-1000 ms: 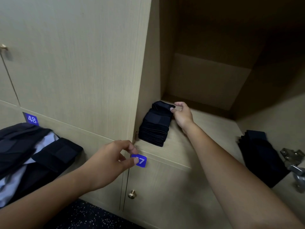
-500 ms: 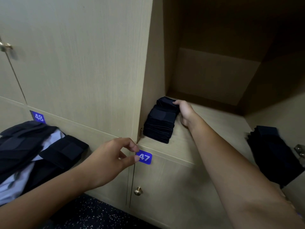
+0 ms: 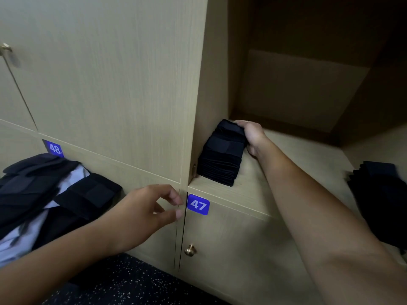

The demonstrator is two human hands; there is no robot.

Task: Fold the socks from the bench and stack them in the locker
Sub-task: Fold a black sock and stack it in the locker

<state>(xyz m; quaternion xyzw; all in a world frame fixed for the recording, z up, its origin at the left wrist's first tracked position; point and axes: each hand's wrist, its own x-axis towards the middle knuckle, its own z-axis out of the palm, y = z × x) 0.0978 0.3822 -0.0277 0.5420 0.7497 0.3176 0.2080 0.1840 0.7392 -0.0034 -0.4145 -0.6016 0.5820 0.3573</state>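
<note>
A stack of folded black socks (image 3: 220, 159) sits at the front left of the open locker's shelf (image 3: 253, 194), against the left wall. My right hand (image 3: 253, 137) reaches in and grips the stack's upper right side, fingers curled over the top sock. A second dark stack (image 3: 381, 194) lies at the shelf's right. My left hand (image 3: 145, 210) hovers in front of the locker edge, fingers loosely curled, holding nothing. Loose black socks (image 3: 86, 194) lie on the bench at the left, over a pale cloth (image 3: 24, 234).
Closed locker doors (image 3: 105, 84) fill the left, with blue number tags 48 (image 3: 54, 148) and 47 (image 3: 198, 204). A brass knob (image 3: 189, 250) sticks out below tag 47. Dark speckled floor (image 3: 123, 285) lies below.
My right hand has moved from pinching the top sock to clasping the stack's right side. The view has shifted slightly; my left hand stays near tag 47.
</note>
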